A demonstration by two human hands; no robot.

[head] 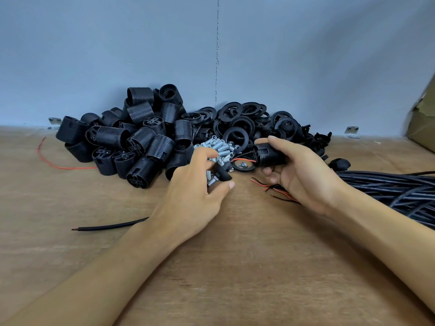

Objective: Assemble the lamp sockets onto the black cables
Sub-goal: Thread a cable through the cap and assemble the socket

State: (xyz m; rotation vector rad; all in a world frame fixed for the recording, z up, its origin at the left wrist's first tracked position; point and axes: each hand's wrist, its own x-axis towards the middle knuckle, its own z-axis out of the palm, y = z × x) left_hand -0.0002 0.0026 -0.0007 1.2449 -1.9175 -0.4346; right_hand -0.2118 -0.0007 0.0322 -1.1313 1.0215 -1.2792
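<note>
The person's right hand (299,170) holds a black socket (268,157) on its side just above the table (235,267), thumb on top and fingers curled beneath it. A thin red lead (242,160) loops out of the socket's open end toward the left hand (195,184). That hand is closed in a pinch on a small black cap (223,172), thumb under it and fingers over. Some of the silver tubes (219,147) piled just behind sit against those fingers, though I cannot tell whether any are held. The two hands are near each other, cap and socket apart. Left of the tubes a heap of sockets (141,137) rests against the blue wall (306,67), and to their right is a heap of flat rings (244,118). A thick bundle of black cables (388,187) runs in from the right edge, and stripped red and black ends (266,188) poke out beneath the right hand. A single cable (110,225) lies by the left forearm, a stray red wire (47,158) lies far left, and a cardboard box (423,114) stands at the right edge
</note>
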